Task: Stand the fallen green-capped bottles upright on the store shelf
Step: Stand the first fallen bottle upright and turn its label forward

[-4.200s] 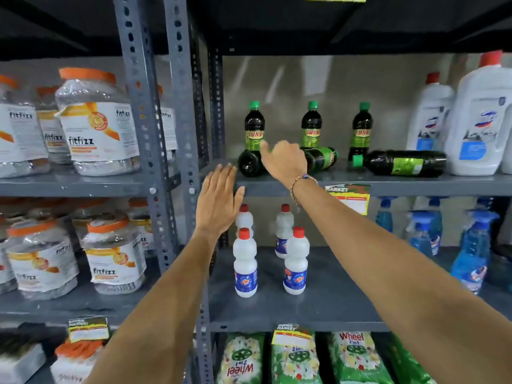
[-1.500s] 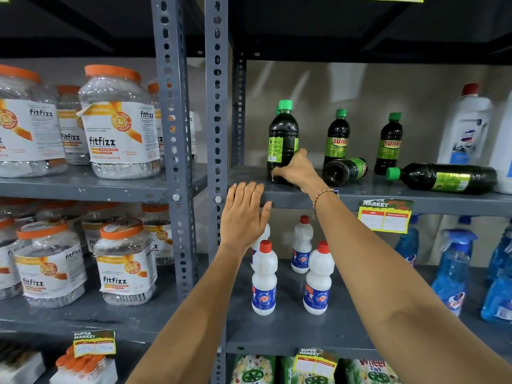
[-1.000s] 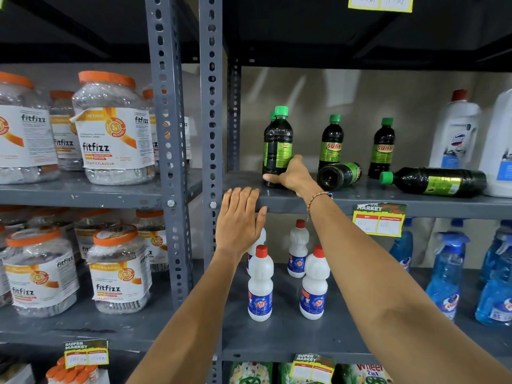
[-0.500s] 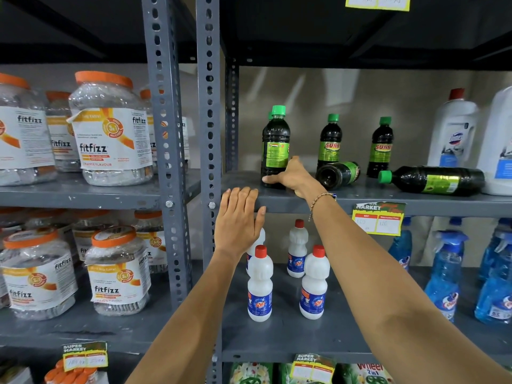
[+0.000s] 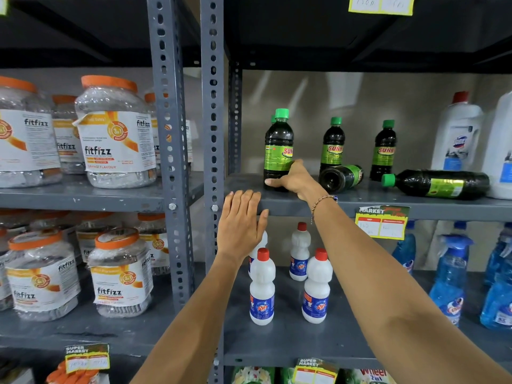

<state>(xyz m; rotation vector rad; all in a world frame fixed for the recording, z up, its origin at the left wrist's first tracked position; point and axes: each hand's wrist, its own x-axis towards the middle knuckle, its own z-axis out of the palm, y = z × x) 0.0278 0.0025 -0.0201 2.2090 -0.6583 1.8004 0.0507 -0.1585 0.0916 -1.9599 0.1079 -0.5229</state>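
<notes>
On the upper grey shelf [image 5: 432, 209] my right hand [image 5: 293, 180] grips the base of an upright dark bottle with a green cap [image 5: 278, 148]; another green cap peeks out just behind it. Two more such bottles stand upright further back [image 5: 332, 145] [image 5: 385, 149]. One bottle lies on its side with its bottom facing me [image 5: 342, 177]. Another lies flat to the right, cap pointing left [image 5: 437, 184]. My left hand [image 5: 241, 225] is flat and open against the shelf's front edge, fingers up.
White jugs with red caps [image 5: 457, 134] stand at the shelf's right end. White red-capped bottles [image 5: 261, 289] and blue spray bottles [image 5: 448, 275] fill the shelf below. Orange-lidded jars [image 5: 116, 134] sit on the left rack beyond the upright posts [image 5: 213, 106].
Since 4.2 s ago the front-left bottle went from lying down to standing, with my right hand on it. In the last second it turned slightly, showing its label; my left hand stayed put.
</notes>
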